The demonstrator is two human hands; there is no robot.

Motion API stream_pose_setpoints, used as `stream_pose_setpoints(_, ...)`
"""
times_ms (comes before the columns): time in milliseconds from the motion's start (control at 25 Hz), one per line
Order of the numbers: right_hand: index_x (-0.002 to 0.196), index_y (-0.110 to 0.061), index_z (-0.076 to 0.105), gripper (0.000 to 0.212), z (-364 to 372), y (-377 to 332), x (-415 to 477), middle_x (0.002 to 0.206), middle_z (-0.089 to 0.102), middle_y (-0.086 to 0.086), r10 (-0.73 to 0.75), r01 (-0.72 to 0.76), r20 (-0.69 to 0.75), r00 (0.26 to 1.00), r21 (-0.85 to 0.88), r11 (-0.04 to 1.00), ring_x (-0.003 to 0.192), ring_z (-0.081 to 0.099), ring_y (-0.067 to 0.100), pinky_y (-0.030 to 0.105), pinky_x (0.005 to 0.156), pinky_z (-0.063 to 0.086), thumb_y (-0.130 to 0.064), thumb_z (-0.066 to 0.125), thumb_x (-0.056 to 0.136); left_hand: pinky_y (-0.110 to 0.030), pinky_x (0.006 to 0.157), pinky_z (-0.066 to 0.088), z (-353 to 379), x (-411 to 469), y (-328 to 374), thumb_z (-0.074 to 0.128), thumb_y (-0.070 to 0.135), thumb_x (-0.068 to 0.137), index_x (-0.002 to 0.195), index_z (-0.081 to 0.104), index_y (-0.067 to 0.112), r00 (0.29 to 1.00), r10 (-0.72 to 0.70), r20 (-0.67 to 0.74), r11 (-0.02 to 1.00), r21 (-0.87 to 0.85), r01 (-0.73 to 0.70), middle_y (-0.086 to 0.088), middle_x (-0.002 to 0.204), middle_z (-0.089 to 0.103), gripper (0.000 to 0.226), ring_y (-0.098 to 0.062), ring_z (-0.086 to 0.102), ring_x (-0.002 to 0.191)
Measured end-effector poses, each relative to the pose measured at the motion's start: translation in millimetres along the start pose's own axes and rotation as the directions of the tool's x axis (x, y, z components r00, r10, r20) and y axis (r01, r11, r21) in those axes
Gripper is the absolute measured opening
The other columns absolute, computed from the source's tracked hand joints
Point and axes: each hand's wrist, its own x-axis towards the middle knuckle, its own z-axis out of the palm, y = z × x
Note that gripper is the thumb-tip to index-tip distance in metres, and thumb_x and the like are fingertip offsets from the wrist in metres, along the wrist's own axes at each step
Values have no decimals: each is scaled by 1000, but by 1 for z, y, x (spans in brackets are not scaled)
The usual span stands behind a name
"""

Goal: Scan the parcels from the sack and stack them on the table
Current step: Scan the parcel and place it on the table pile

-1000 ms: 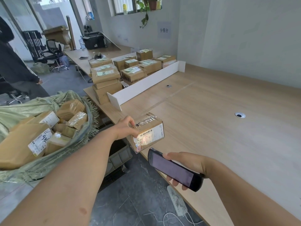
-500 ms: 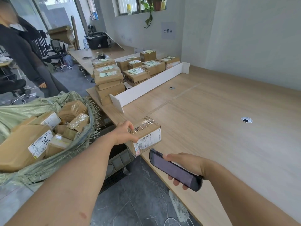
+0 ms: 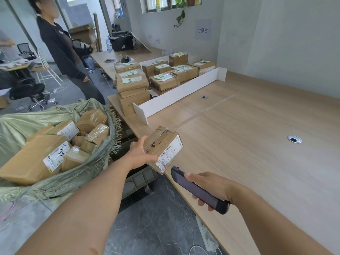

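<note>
Far left: a woven green plastic sack (image 3: 55,115), its frayed rim folded open, holds a loose heap of brown cardboard parcels (image 3: 33,159), several wrapped in glossy clear tape and bearing white printed labels; the largest lies flat at the front with handwriting on its label. Behind the sack, a person in dark clothing (image 3: 62,52) stands near black office chairs. Centre: the left hand (image 3: 141,151) holds a small rectangular parcel (image 3: 162,147) at its left end, palm cupped against the box with the thumb over the top; the other fingers are hidden behind it. The parcel, taped cardboard with a white barcode label on the near side, is held over the near edge of the table (image 3: 257,153), whose top is smooth, pale wood-grain laminate. Further back, stacked parcels (image 3: 134,85) with pale green notes sit beyond a low white divider board (image 3: 180,92). Right: the right hand (image 3: 211,186) wraps around a dark, slim handheld scanner (image 3: 198,192), fingers curled beneath it, its front end pointing towards the parcel's label. A round metal cable grommet (image 3: 294,139) is set in the tabletop.
</note>
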Motion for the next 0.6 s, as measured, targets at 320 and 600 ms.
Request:
stream_pose_setpoints(320,116,-7,59,58,-31,39,-10,93,67,10,97,-76,-85,992,222,972,74,65,22,35,60,54,-60,44,98,-44,111,27,69,24,41,79,38,67,153,0,36,976,-24,216,992,128,-4,-6,154,4,116,-30,21,142)
stream_pose_setpoints(600,118,-12,60,54,-67,99,-28,95,68,10,225,-161,-151,963,347,924,76,65,24,36,62,53,-60,44,98,-44,112,24,153,49,100,77,57,65,149,-19,35,907,-135,398,939,345,-11,-11,157,-12,129,-30,10,147)
